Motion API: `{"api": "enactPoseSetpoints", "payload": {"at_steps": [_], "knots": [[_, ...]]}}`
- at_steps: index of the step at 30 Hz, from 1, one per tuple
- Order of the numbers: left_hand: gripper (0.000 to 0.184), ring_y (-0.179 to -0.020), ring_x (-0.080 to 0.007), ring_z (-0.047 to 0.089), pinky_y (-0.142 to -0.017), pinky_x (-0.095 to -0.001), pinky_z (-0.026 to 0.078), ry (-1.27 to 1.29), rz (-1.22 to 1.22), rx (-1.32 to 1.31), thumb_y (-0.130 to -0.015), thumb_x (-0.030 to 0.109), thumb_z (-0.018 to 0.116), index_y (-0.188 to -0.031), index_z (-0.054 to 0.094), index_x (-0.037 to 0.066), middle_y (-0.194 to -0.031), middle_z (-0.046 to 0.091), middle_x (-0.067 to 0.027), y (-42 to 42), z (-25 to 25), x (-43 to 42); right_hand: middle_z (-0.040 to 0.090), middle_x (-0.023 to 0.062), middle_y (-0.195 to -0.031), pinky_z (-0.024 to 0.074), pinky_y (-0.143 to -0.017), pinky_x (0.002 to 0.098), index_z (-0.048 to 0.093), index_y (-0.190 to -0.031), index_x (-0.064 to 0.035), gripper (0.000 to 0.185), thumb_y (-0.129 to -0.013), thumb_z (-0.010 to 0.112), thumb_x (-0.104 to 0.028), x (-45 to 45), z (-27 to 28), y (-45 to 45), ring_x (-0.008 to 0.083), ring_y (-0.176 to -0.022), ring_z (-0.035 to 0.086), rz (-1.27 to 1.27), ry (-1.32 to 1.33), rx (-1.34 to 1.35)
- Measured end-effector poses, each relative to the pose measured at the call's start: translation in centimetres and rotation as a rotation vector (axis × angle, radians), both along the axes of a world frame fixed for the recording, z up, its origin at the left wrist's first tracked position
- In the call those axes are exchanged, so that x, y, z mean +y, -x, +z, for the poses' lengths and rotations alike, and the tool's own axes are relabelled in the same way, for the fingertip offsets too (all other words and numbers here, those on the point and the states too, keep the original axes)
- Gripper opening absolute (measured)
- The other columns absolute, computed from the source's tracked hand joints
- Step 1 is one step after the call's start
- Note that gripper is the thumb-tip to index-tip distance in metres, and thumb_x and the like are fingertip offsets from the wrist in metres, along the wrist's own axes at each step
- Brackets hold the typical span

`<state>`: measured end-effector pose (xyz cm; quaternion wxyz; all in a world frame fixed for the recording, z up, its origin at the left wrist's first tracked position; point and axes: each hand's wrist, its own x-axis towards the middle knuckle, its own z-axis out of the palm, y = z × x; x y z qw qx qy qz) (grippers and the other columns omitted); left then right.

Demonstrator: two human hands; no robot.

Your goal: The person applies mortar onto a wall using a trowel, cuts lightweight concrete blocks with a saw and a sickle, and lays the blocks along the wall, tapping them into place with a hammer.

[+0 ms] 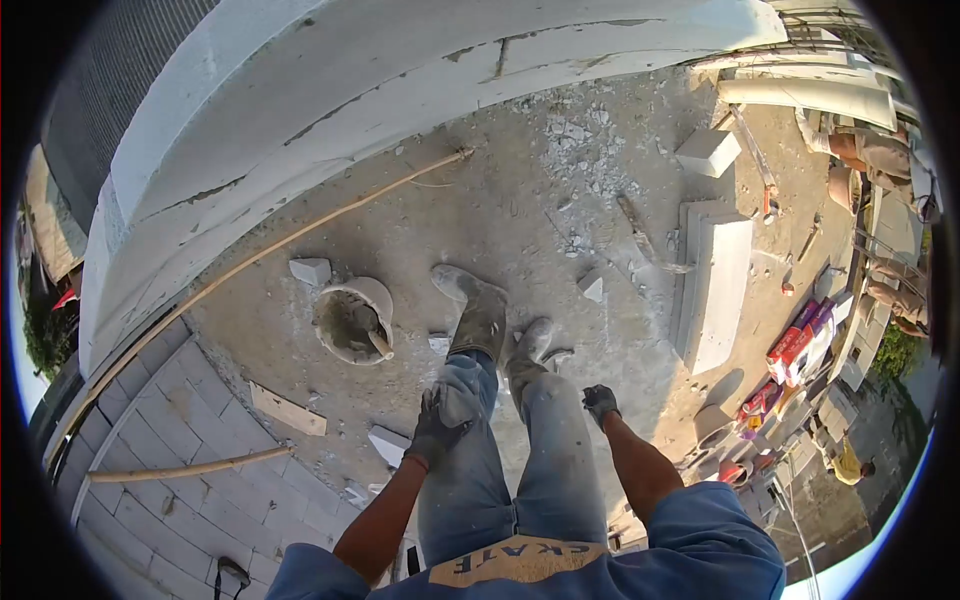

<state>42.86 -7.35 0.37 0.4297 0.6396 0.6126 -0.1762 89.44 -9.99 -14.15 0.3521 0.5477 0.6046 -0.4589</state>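
Your blue shirt (pixel 650 580) is nearest, with the pale block wall (pixel 400 70) ahead. Stacked white blocks (pixel 725 290) lie to your right; the mortar bucket (pixel 378 297) stands left of your boots (pixel 478 320). Your gloved left hand (pixel 438 430) overlaps your jeans (pixel 550 450), your right hand (pixel 601 402) hangs outside them; whether their fingers are wide, narrow or holding anything can't be told. You're apparently between handlings; reaching the bucket would call for bending left.
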Motion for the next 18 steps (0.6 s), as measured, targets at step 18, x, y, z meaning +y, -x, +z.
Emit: {"api": "enactPoseSetpoints", "payload": {"at_steps": [18], "knots": [[0.078, -0.12, -0.0371, 0.051, -0.099, -0.0463, 0.045, -0.097, -0.152, 0.368, -0.077, 0.05, 0.075, -0.135, 0.049, 0.003, -0.133, 0.051, -0.0201, -2.6, -0.4, 17.1, 0.058, 0.0185, -0.119, 0.0522, -0.082, 0.0551, 0.049, -0.136, -0.0114, 0.054, -0.089, 0.067, -0.032, -17.8, -32.1, 3.3, 0.0387, -0.103, 0.064, -0.66, -0.143, -0.662]]}}
